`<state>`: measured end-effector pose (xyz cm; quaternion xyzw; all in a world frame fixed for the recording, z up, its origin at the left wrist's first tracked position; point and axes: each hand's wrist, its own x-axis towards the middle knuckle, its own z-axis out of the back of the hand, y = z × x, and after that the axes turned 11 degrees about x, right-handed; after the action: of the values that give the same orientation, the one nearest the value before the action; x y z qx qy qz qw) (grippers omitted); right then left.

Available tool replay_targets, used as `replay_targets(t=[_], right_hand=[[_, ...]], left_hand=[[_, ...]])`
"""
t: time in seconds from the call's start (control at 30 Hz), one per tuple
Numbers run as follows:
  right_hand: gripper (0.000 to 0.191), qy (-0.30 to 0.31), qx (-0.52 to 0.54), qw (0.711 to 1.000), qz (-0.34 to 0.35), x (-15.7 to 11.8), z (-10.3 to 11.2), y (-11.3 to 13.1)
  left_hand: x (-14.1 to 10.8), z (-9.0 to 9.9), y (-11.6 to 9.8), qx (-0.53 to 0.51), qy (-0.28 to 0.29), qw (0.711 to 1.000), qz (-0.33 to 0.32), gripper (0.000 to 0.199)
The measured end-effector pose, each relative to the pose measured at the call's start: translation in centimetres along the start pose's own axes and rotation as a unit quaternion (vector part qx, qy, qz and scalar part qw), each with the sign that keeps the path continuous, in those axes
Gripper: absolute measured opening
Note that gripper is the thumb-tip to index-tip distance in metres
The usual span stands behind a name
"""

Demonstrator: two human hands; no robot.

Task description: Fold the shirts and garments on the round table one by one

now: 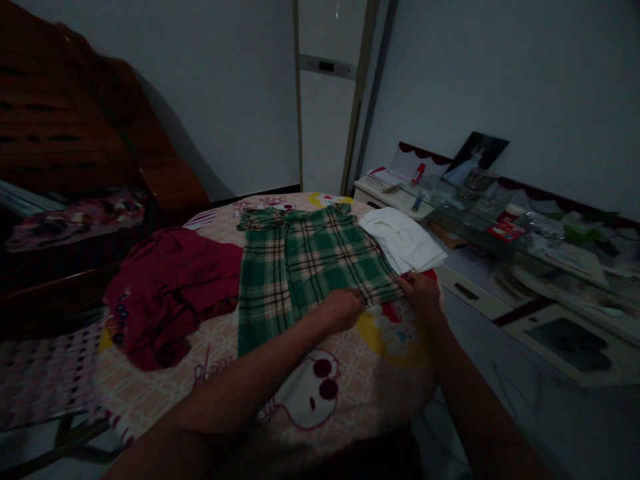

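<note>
A green plaid garment (320, 257) with black and cream stripes lies spread on the round table, its far end bunched up. My left hand (344, 310) is closed at its near edge, fingers curled on the cloth. At the near right corner, my right hand (423, 295) pinches the hem between thumb and fingers. Left of the plaid cloth rests a crumpled maroon garment (170, 293). A folded white cloth (400, 239) sits just beyond my right hand, against the plaid garment's right side.
A patterned tablecloth (367, 380) covers the table. To the left are a wooden bench (65, 113) and a woven seat (50, 373). On the right runs a low cabinet with a glass top (540, 257), cluttered with items. A tall white appliance (327, 127) stands in the corner.
</note>
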<state>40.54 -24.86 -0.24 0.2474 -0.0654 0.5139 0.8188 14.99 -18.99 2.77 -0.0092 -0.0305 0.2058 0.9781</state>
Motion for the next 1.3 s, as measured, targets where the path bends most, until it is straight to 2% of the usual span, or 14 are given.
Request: replay_targets(t=[0.17, 0.3, 0.43, 0.57, 0.63, 0.77, 0.9, 0.97, 1.07, 1.17, 1.3], right_hand=[[0.017, 0.010, 0.032, 0.999, -0.023, 0.0, 0.0, 0.4], [0.022, 0.005, 0.168, 0.985, -0.048, 0.9, 0.2, 0.5], [0.028, -0.024, 0.273, 0.959, -0.079, 1.4, 0.1, 0.4], [0.029, -0.040, 0.310, 0.945, -0.093, 1.4, 0.0, 0.3], [0.028, -0.049, 0.317, 0.941, -0.108, 1.4, -0.1, 0.2], [0.028, -0.055, 0.328, 0.935, -0.125, 1.4, -0.2, 0.2], [0.025, -0.065, 0.315, 0.939, -0.125, 1.4, 0.2, 0.7], [0.021, -0.075, 0.300, 0.944, -0.116, 1.4, 0.5, 1.0], [0.016, -0.089, 0.283, 0.949, -0.105, 1.4, 1.1, 1.4], [0.016, -0.096, 0.270, 0.953, -0.095, 1.6, 1.4, 1.6], [0.018, -0.098, 0.250, 0.959, -0.091, 2.2, 1.7, 1.4]], left_hand=[[0.5, -1.1, 0.3, -0.016, -0.009, 0.999, 0.036, 0.026], [0.6, -1.2, 2.0, -0.073, -0.041, 0.993, 0.081, 0.023], [0.3, -1.0, 3.7, -0.156, -0.063, 0.983, 0.075, 0.025], [0.1, -1.0, 3.7, -0.185, -0.084, 0.976, 0.078, 0.021], [0.0, -1.0, 3.4, -0.180, -0.093, 0.977, 0.070, 0.023], [-0.1, -1.1, 2.8, -0.127, -0.061, 0.990, 0.028, 0.027], [-0.2, -0.7, 2.0, -0.062, -0.049, 0.997, -0.007, 0.019], [-0.1, -0.5, 1.3, -0.029, -0.033, 0.999, -0.006, 0.018], [0.3, -0.6, 0.5, 0.002, -0.018, 1.000, 0.017, 0.027], [0.5, -0.7, 0.6, -0.024, -0.042, 0.998, 0.037, 0.024], [0.3, -0.5, 1.7, -0.159, -0.119, 0.979, 0.037, 0.012]])
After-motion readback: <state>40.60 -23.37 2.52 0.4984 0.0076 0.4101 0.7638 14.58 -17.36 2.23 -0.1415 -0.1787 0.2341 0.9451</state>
